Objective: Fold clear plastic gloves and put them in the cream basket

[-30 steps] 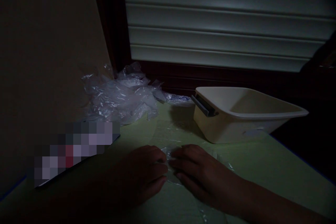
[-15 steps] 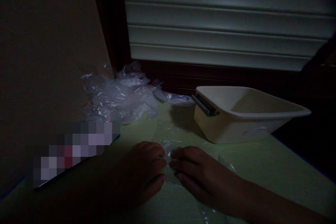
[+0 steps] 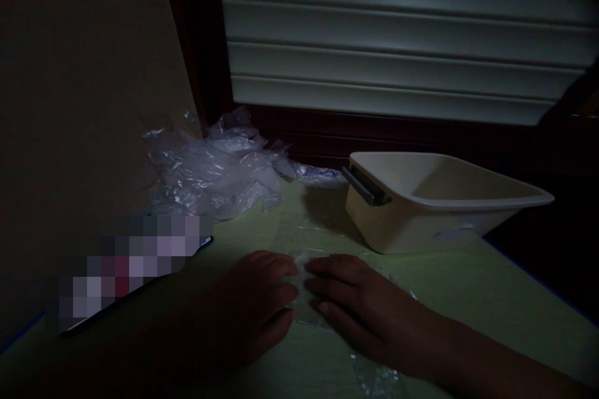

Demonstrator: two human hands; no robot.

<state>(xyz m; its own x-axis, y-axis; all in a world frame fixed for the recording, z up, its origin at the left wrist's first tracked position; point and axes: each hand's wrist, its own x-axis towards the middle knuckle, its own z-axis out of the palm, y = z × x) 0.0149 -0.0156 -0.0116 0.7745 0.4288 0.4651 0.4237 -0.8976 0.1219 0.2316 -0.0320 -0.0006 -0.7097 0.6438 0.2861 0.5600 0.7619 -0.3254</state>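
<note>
A thin clear plastic bag (image 3: 311, 318) lies on the table under and between my hands. Its edges are hard to make out in the dim light. My left hand (image 3: 262, 308) rests on its left side, fingers slightly bent and apart, tips pointing right. Facing it across a narrow gap, my right hand (image 3: 360, 305) lies over the right part with its fingers spread and extended. Both sets of fingertips touch the film. More crinkled clear plastic (image 3: 381, 380) shows below my right wrist.
A heap of crumpled clear plastic bags (image 3: 215, 168) sits at the back left against the wall. A cream plastic bin (image 3: 412, 230) with a dark handle stands back right. A pixelated flat item (image 3: 140, 274) lies left on the green table (image 3: 468, 287). Slatted shutters (image 3: 388, 43) rise behind.
Both hands keep nearly the same place, with only a slight shift of the fingers on the plastic. The crinkled plastic below my right wrist shows a little more.
</note>
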